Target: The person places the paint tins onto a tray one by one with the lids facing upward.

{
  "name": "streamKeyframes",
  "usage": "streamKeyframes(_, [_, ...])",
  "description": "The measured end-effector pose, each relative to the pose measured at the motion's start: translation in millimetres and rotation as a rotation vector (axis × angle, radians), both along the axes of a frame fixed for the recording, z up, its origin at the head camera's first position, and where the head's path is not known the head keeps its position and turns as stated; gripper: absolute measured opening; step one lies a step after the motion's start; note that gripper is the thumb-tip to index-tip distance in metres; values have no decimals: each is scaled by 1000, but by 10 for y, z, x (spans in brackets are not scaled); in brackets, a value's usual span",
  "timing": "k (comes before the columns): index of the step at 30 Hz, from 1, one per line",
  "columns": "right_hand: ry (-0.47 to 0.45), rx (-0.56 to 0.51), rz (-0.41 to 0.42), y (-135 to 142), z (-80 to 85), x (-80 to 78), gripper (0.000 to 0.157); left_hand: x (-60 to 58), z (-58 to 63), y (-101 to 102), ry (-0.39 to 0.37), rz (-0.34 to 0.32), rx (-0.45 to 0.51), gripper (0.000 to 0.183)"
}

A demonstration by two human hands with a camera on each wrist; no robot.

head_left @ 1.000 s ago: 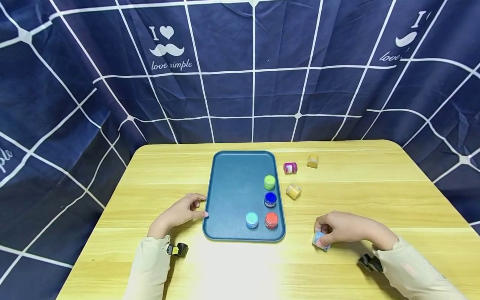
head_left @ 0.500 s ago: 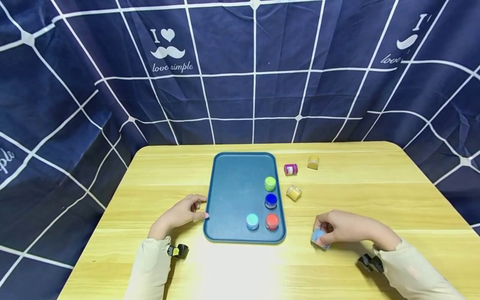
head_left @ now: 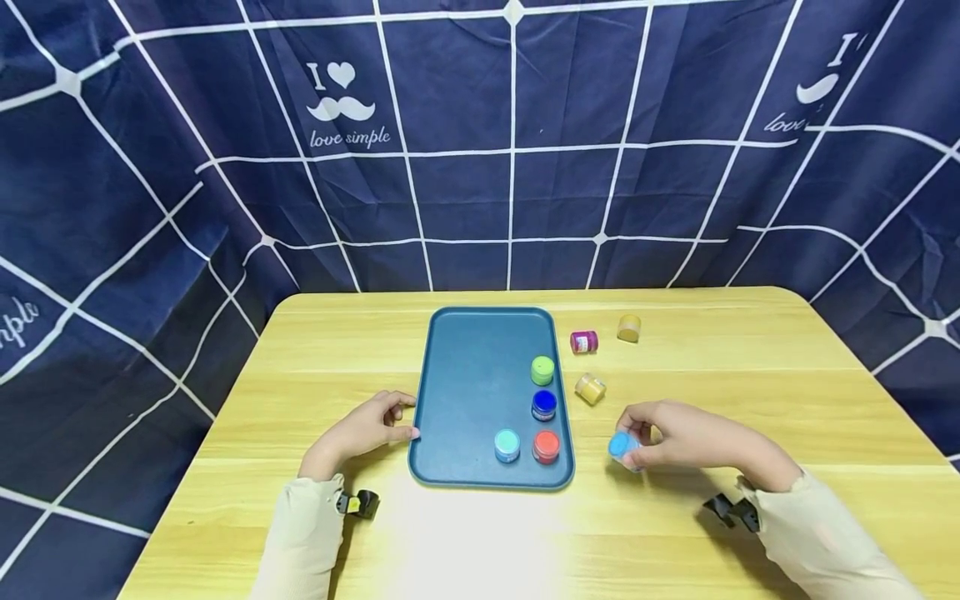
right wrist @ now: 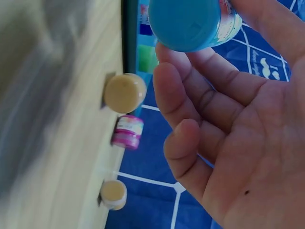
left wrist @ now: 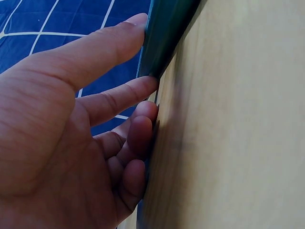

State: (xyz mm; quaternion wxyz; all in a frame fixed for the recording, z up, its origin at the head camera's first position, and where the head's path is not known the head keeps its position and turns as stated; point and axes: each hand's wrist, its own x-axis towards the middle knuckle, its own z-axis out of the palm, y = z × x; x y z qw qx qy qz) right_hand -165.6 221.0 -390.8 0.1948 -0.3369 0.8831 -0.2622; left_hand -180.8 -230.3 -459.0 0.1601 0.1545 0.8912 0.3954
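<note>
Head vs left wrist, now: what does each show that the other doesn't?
Only head: the right hand holding a light-blue jar, plus the red jar, turquoise jar, dark-blue jar, green jar, purple jar and two yellow jars.
Only left wrist: the palm of the left hand.
Both: that hand touching the tray, the table and curtain.

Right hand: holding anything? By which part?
Yes: the right hand holds a blue-lidded jar by its side; the exact contact of all the fingers can't be told.
</note>
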Motion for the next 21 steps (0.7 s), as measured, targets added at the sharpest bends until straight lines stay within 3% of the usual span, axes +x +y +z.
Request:
streamKeyframes(8, [127, 29, -36, -87, 114, -39, 32, -9, -8, 7, 5, -1, -5, 50])
streamKeyframes(21, [173, -48, -31, -257, 212, -115, 25, 4, -11, -5, -6, 12, -2, 50])
